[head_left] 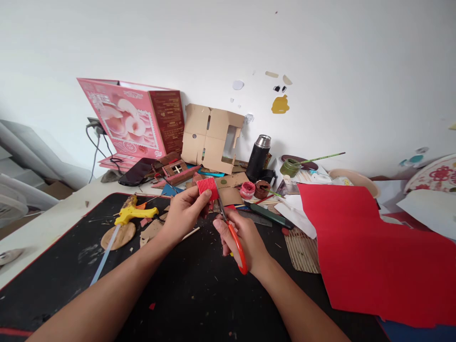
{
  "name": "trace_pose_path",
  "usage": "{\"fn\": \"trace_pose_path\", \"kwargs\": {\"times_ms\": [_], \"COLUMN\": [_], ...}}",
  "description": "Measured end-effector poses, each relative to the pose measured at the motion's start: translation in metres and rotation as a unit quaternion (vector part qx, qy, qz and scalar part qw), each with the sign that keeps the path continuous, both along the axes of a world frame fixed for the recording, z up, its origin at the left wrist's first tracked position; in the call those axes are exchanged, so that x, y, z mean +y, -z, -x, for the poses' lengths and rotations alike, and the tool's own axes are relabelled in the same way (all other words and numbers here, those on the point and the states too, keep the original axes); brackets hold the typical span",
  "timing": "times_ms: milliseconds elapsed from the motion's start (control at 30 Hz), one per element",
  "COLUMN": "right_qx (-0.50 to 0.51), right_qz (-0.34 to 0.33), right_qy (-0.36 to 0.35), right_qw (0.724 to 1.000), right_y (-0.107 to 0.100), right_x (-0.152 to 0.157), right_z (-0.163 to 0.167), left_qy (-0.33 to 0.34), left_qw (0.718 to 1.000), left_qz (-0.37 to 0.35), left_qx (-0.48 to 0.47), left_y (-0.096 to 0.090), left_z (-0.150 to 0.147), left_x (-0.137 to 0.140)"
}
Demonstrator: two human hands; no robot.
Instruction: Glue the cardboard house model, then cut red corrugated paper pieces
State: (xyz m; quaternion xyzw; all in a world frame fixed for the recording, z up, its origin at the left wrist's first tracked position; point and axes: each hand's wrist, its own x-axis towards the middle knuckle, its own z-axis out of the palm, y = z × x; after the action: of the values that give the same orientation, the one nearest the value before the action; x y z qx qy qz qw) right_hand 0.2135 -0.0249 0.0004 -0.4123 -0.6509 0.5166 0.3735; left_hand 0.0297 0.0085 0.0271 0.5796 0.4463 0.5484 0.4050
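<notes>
My left hand [187, 206] pinches a small piece of red corrugated cardboard [206, 189] above the middle of the black mat [192, 294]. My right hand [245, 237] is closed round the orange handles of a pair of scissors [238, 247]. Their blades point up and away, and lie against the right edge of the red piece; whether they are cutting into it I cannot tell. Part of the lower handle is hidden by my fingers. A large sheet of red card [366, 251] with a cut-out corner lies at the right.
A yellow glue gun [137, 214] rests on a round wooden disc [119, 236] at left. Behind my hands stand a cardboard panel [213, 135], a black thermos [259, 159], paint jars [261, 188] and a pink box [130, 118]. Ribbed cardboard [302, 251] lies right of centre.
</notes>
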Motion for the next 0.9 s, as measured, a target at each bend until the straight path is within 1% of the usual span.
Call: {"fn": "trace_pose_path", "kwargs": {"times_ms": [200, 900], "right_qx": [0.007, -0.021], "right_qz": [0.001, -0.012], "right_qy": [-0.001, 0.012], "right_qw": [1.0, 1.0], "right_y": [0.0038, -0.001], "right_x": [0.0007, -0.0005], "right_z": [-0.0003, -0.0011], "left_qy": [0.004, 0.008], "left_qw": [1.0, 1.0], "left_qz": [0.004, 0.017], "left_qx": [-0.002, -0.006], "left_y": [-0.0003, -0.0005], "left_z": [-0.0001, -0.0009], "left_x": [-0.0003, -0.0001]}}
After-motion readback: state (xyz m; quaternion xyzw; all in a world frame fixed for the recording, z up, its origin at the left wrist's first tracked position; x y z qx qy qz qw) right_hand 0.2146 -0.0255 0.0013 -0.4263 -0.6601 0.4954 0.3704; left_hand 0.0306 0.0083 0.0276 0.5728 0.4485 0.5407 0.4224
